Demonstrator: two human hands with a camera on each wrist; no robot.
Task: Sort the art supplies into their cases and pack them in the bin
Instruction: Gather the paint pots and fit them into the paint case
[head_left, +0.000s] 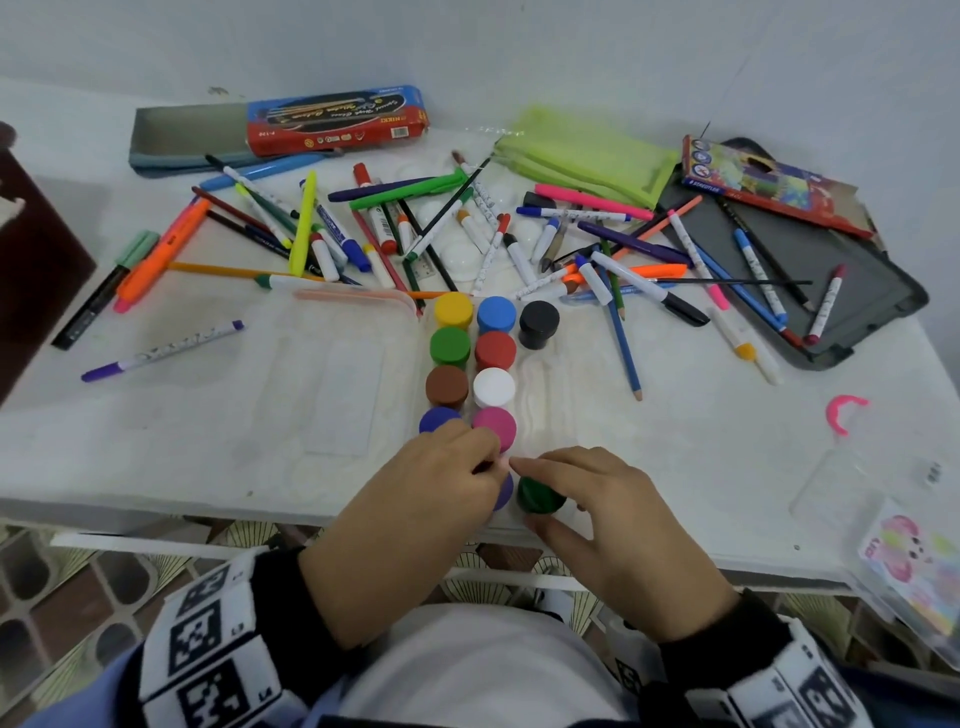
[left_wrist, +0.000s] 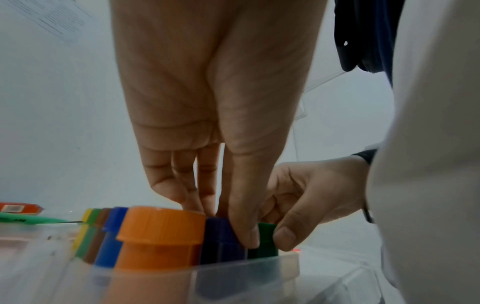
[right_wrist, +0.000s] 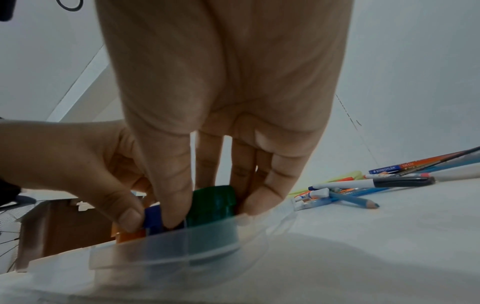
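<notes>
Dark green paint pot (head_left: 540, 493), orange pot (left_wrist: 161, 234), lime green pouch (head_left: 582, 150), black-and-white patterned wristbands (head_left: 208, 644)

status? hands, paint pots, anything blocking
Left hand pinches purple pot. Right hand grips dark green pot, seating it in clear case. Nothing blocking.

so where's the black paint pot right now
In the head view the black paint pot stands upright at the far end of the clear paint case, right of the blue pot and apart from both hands.
</notes>
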